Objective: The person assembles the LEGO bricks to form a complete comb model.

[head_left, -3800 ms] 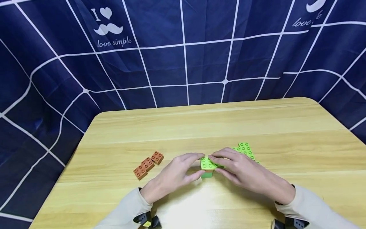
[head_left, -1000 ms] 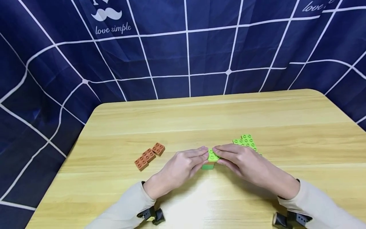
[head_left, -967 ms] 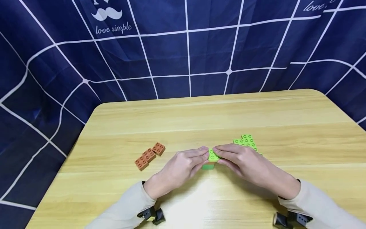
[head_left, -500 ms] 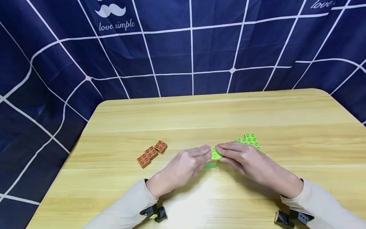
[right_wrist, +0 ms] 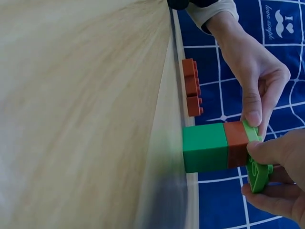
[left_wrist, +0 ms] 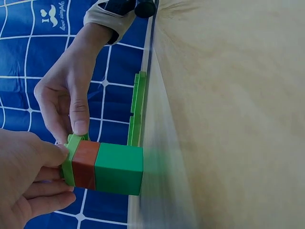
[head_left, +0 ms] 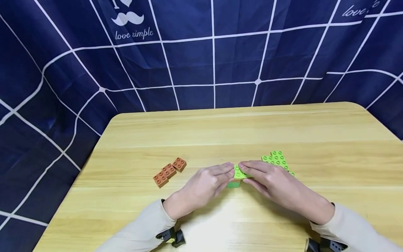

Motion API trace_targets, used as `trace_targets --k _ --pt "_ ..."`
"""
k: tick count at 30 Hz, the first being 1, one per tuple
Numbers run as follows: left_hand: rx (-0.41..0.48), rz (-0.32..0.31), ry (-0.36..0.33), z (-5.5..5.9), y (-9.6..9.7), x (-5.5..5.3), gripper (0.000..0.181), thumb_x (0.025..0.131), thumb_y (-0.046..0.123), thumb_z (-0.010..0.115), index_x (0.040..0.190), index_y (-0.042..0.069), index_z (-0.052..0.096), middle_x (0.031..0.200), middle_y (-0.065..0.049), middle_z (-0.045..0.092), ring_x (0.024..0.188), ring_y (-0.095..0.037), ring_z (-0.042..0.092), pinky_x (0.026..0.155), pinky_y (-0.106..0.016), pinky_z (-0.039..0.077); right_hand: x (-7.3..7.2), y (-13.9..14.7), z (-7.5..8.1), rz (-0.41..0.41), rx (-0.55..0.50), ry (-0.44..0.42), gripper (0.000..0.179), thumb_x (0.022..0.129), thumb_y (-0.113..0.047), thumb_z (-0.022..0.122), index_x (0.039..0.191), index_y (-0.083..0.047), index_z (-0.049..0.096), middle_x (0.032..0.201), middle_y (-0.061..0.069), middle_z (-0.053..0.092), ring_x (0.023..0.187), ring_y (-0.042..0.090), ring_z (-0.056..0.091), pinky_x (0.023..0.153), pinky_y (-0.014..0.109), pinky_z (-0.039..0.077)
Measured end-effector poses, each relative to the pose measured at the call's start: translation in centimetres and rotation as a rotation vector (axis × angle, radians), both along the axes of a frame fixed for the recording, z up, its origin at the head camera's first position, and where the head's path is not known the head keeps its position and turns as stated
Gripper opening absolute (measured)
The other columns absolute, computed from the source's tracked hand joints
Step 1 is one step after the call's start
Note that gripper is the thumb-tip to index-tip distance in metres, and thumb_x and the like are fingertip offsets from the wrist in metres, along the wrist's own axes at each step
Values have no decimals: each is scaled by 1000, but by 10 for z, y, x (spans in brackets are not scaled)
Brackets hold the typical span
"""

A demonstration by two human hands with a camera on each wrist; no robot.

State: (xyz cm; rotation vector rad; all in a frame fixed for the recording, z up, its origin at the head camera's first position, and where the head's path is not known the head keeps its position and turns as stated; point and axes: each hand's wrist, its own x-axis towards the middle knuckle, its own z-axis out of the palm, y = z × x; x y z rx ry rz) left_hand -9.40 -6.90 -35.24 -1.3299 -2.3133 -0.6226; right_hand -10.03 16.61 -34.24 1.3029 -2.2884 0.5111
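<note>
A small stack of toy building bricks stands on the table between my hands. At its bottom is a green block [right_wrist: 205, 148], with a brown brick [right_wrist: 237, 138] on it and a thin light green building plate [head_left: 238, 172] on top. My left hand [head_left: 204, 182] pinches the plate's left side between thumb and fingers. My right hand [head_left: 277, 178] pinches its right part, fingers above and thumb at the near side. In the right wrist view the plate overhangs the brown brick. The fingers hide parts of the plate in the head view.
Several light green plates [head_left: 278, 160] lie behind my right hand, partly covered by it. Three brown bricks [head_left: 169, 170] lie in a slanting row left of my left hand. A dark blue curtain [head_left: 189, 63] with white lines hangs behind the table [head_left: 201, 133].
Since the oldest frame my left fingers have drawn together onto the plate's left side. Over the last second both hands keep their hold; the head view shifts slightly.
</note>
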Motion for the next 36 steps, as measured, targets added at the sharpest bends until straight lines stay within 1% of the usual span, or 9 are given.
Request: trace_targets --k 3,12,16,26,32,36 --pt "4 -5 -1 0 0 0 21 85 1 68 106 -1 70 113 -16 68 112 -24 64 100 -20 47 1 0 0 -9 7 -12 52 103 -38 38 113 2 68 110 15 70 97 28 69 81 37 61" --pt "-10 6 -9 1 1 0 23 87 4 68 109 -1 69 115 -16 68 113 -24 64 100 -21 48 1 2 2 -9 37 -31 58 103 -39 29 114 2 68 112 14 69 98 28 68 81 38 60" --pt "-20 13 5 1 1 0 23 87 6 68 109 0 69 115 -15 68 113 -24 64 100 -22 48 1 2 2 -12 46 -24 59 104 -38 26 114 3 68 112 14 69 99 28 68 81 38 60" --pt "-22 22 26 2 2 1 24 86 7 70 109 0 70 114 -14 68 112 -23 64 100 -23 48 2 3 4 -2 52 -25 59 104 -37 26 116 3 67 114 14 69 100 27 68 81 36 60" --pt "-18 28 25 3 1 2 24 86 7 70 109 -1 70 114 -15 68 112 -23 64 100 -22 48 2 3 4 3 61 -24 59 104 -35 24 116 4 67 114 14 68 100 27 68 82 37 60" --pt "-26 20 13 3 1 1 24 86 7 69 109 -1 70 114 -15 68 113 -24 64 99 -22 48 2 3 4 3 54 -26 59 104 -35 24 115 4 67 114 15 69 100 28 68 82 39 60"
